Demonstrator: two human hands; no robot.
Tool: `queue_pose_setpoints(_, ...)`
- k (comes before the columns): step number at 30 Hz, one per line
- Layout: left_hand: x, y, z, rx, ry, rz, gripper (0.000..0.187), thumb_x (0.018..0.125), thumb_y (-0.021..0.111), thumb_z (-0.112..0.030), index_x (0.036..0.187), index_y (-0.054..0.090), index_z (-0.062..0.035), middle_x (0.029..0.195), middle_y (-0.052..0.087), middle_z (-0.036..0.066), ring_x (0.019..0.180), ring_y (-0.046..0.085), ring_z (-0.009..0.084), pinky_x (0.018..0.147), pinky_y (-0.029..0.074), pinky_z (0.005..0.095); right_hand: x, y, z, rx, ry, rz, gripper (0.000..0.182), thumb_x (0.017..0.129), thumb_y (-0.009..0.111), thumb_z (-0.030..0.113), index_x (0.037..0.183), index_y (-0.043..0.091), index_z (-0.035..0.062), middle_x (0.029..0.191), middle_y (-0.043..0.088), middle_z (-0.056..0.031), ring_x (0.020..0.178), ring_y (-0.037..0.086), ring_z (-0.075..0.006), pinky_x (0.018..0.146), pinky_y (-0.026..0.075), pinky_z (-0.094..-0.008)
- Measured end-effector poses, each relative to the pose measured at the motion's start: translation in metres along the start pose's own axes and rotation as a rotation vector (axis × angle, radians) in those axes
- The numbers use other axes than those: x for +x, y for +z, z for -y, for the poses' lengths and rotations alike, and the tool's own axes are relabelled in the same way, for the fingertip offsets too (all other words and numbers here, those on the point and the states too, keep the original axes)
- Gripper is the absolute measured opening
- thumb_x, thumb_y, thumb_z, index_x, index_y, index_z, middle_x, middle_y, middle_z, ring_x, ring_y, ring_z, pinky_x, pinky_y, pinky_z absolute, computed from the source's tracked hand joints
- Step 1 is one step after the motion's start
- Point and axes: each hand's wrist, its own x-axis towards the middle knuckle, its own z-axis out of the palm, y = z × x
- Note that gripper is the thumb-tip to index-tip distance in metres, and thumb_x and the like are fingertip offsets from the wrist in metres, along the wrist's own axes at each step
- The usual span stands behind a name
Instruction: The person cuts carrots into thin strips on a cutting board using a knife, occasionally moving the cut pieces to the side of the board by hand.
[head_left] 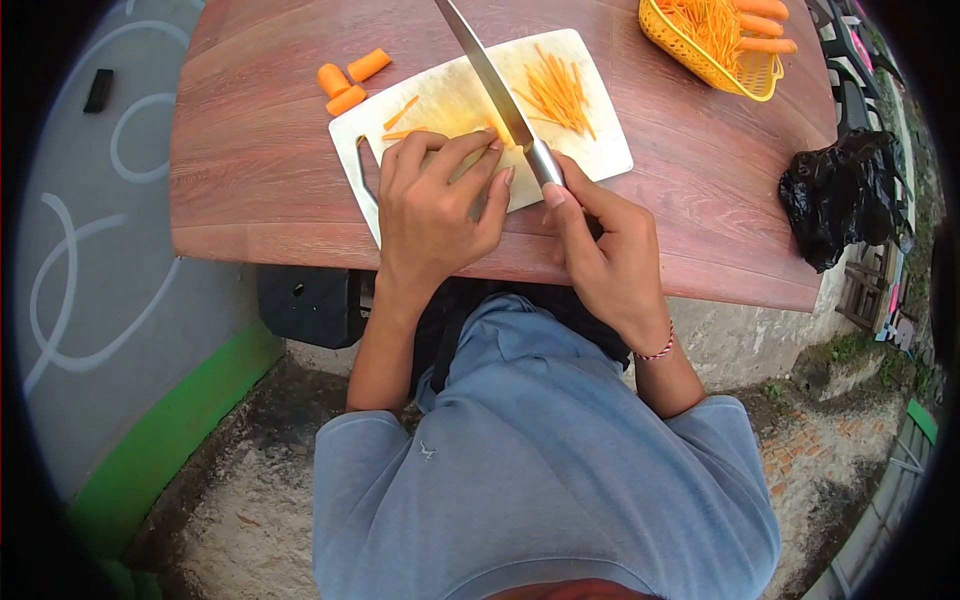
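Note:
In the head view, a white cutting board [605,150] lies tilted on the table. My right hand [612,240] is closed around the metal handle of a knife [488,78], its blade pointing away across the board. Just left of the blade, my left hand [437,200] rests on the board with bent fingers, pressing a carrot slice [496,131] mostly hidden under the fingertips. Thin carrot strips [558,92] are piled right of the knife. A few loose strips [402,112] lie by my left fingers. Beyond the board's left corner sit three carrot chunks [369,65].
A yellow basket [690,55] of shredded carrot and whole carrots [768,45] stands at the far right of the reddish wooden table [265,150]. A black plastic bag [835,200] is at the right edge. A painted grey wall [100,260] borders the left.

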Motion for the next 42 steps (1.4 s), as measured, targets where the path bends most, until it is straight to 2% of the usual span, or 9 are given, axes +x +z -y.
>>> queue_pose_setpoints(9, -0.003, 0.003, 0.002, -0.014, 0.001, -0.007, 0.023, 0.085, 0.081, -0.018, 0.104, 0.085, -0.0041, 0.112, 0.078, 0.002, 0.098, 0.065, 0.0252, 0.089, 0.05, 0.0417, -0.015, 0.001, 0.004, -0.016, 0.072, 0.043, 0.035, 0.107, 0.067, 0.013, 0.135, 0.068, -0.0074, 0.087, 0.07, -0.0291, 0.077, 0.073, -0.0414, 0.07, 0.055, -0.0431)
queue_pose_setpoints(12, -0.002, 0.002, 0.002, -0.003, -0.005, 0.001, 0.024, 0.083, 0.082, -0.013, 0.106, 0.085, -0.0072, 0.115, 0.079, 0.0, 0.099, 0.065, 0.0238, 0.089, 0.051, 0.0395, -0.02, 0.003, 0.0, -0.032, 0.022, 0.028, 0.034, 0.107, 0.066, 0.013, 0.134, 0.068, -0.0074, 0.088, 0.071, -0.0288, 0.079, 0.074, -0.0426, 0.071, 0.056, -0.044)
queue_pose_setpoints(15, -0.002, 0.003, 0.004, -0.012, 0.003, -0.002, 0.024, 0.086, 0.081, -0.019, 0.104, 0.085, -0.0041, 0.112, 0.078, 0.001, 0.099, 0.065, 0.0246, 0.09, 0.049, 0.0413, -0.022, 0.003, 0.004, -0.117, -0.008, 0.02, 0.033, 0.106, 0.067, 0.013, 0.133, 0.068, -0.0075, 0.089, 0.071, -0.0289, 0.081, 0.074, -0.0443, 0.07, 0.056, -0.0463)
queue_pose_setpoints(21, -0.001, 0.002, 0.003, -0.025, 0.012, 0.001, 0.024, 0.085, 0.081, -0.019, 0.104, 0.085, -0.0041, 0.111, 0.079, 0.001, 0.098, 0.065, 0.0246, 0.09, 0.048, 0.0416, 0.021, 0.013, 0.014, -0.184, -0.049, 0.02, 0.033, 0.107, 0.065, 0.015, 0.133, 0.068, -0.0043, 0.085, 0.07, -0.0297, 0.078, 0.073, -0.0457, 0.067, 0.055, -0.0494)
queue_pose_setpoints(28, -0.001, 0.002, 0.004, -0.039, -0.004, -0.019, 0.022, 0.084, 0.082, -0.017, 0.101, 0.084, -0.0042, 0.111, 0.079, 0.001, 0.097, 0.066, 0.0248, 0.09, 0.049, 0.0415, 0.028, 0.004, -0.007, -0.09, -0.086, -0.023, 0.032, 0.107, 0.065, 0.018, 0.13, 0.071, -0.0035, 0.079, 0.069, -0.0291, 0.073, 0.072, -0.0462, 0.066, 0.056, -0.0451)
queue_pose_setpoints(31, -0.002, 0.003, 0.002, -0.043, -0.007, -0.025, 0.021, 0.084, 0.082, -0.017, 0.101, 0.084, -0.0043, 0.111, 0.079, 0.001, 0.097, 0.066, 0.0248, 0.09, 0.049, 0.0415, 0.026, -0.004, -0.01, -0.117, -0.01, -0.045, 0.033, 0.107, 0.066, 0.019, 0.13, 0.072, -0.0037, 0.078, 0.07, -0.027, 0.069, 0.074, -0.0389, 0.067, 0.056, -0.0415)
queue_pose_setpoints(33, -0.002, 0.002, 0.002, -0.041, -0.007, -0.032, 0.021, 0.084, 0.082, -0.017, 0.101, 0.084, -0.0042, 0.111, 0.079, 0.001, 0.097, 0.066, 0.0248, 0.09, 0.049, 0.0415, 0.022, -0.007, -0.008, -0.056, 0.075, -0.034, 0.035, 0.108, 0.066, 0.019, 0.133, 0.07, -0.0049, 0.076, 0.07, -0.0233, 0.066, 0.073, -0.0288, 0.067, 0.055, -0.0391)
queue_pose_setpoints(36, -0.001, 0.0, 0.001, -0.034, -0.007, -0.025, 0.022, 0.083, 0.084, -0.013, 0.104, 0.085, -0.0043, 0.112, 0.081, 0.002, 0.094, 0.066, 0.0244, 0.087, 0.052, 0.0379, 0.011, -0.007, -0.001, 0.042, 0.074, 0.011, 0.036, 0.108, 0.065, 0.017, 0.136, 0.069, -0.0061, 0.076, 0.07, -0.0217, 0.067, 0.07, -0.0224, 0.067, 0.054, -0.0371)
queue_pose_setpoints(42, -0.001, 0.001, 0.001, -0.012, 0.002, -0.024, 0.021, 0.084, 0.083, -0.013, 0.103, 0.085, -0.0039, 0.113, 0.08, 0.002, 0.095, 0.066, 0.0245, 0.087, 0.052, 0.0385, -0.005, 0.0, -0.002, 0.016, 0.064, 0.027, 0.036, 0.108, 0.065, 0.015, 0.138, 0.068, -0.005, 0.078, 0.068, -0.0236, 0.068, 0.07, -0.0258, 0.068, 0.054, -0.037)
